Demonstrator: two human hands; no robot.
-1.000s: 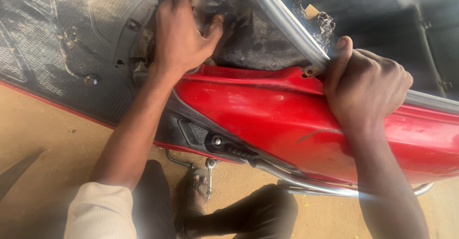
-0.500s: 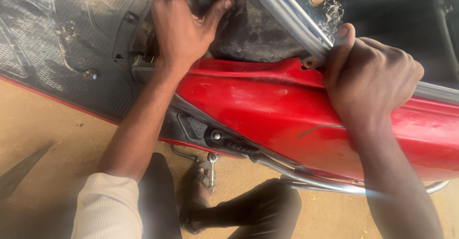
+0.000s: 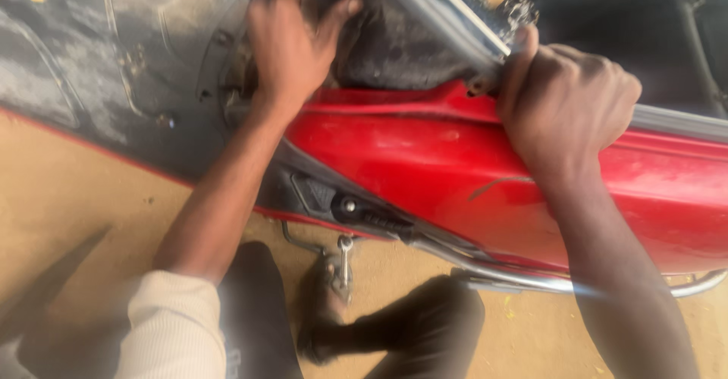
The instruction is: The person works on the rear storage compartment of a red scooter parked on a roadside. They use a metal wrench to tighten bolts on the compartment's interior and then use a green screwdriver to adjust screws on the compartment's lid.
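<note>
I look down on a red scooter side panel (image 3: 455,166) running from the centre to the right edge. My right hand (image 3: 569,106) is closed around the panel's upper edge where a grey metal rail (image 3: 447,15) crosses it. My left hand (image 3: 292,41) reaches into the dark, dusty cavity (image 3: 394,53) above the panel, fingers spread against the parts inside; its fingertips are cut off by the top of the view. It holds nothing that I can see.
A worn black floor mat (image 3: 91,68) of the scooter lies at the left. Below the panel are a chrome bar (image 3: 531,276), a folding footpeg (image 3: 341,261), my dark trouser legs (image 3: 409,333) and sandy ground (image 3: 68,212).
My left hand has pushed a little deeper toward the top of the cavity. My right hand keeps its grip on the panel edge. The view has shifted slightly.
</note>
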